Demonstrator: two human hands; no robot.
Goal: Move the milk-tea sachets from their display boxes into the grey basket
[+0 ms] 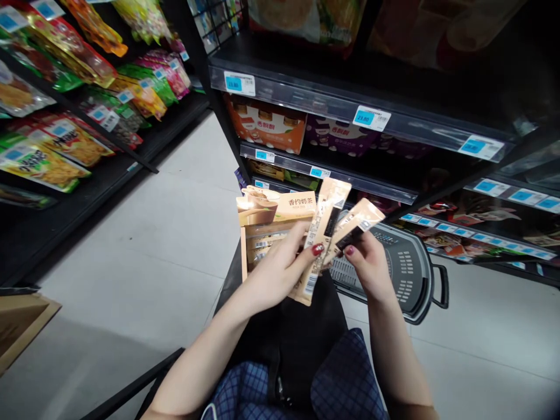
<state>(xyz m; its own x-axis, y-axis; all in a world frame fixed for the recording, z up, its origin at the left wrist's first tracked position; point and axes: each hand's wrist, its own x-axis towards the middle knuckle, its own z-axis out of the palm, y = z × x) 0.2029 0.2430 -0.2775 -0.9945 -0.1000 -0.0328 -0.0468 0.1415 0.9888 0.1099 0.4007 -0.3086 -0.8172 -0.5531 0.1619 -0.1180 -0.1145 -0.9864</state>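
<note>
Between thumb and fingers, my left hand (280, 268) pinches a long tan milk tea sachet (315, 256) that stands nearly upright. Closed on a second tan sachet (355, 226), my right hand (371, 262) tilts it up to the right, and its lower end meets the first sachet. Both sachets carry dark printed panels. Behind my left hand, an open milk tea box (275, 207) with a raised lid rests by my lap, with more sachets (262, 244) lying inside. My left hand and forearm cover part of that box.
A grey shopping basket (409, 274) with a black handle stands on the pale tiled floor (175, 245) to the right. Dark shelves (306, 96) with boxed drinks and price tags rise ahead. Bagged snacks (39, 157) line the left shelf. A cardboard box (26, 326) sits at lower left.
</note>
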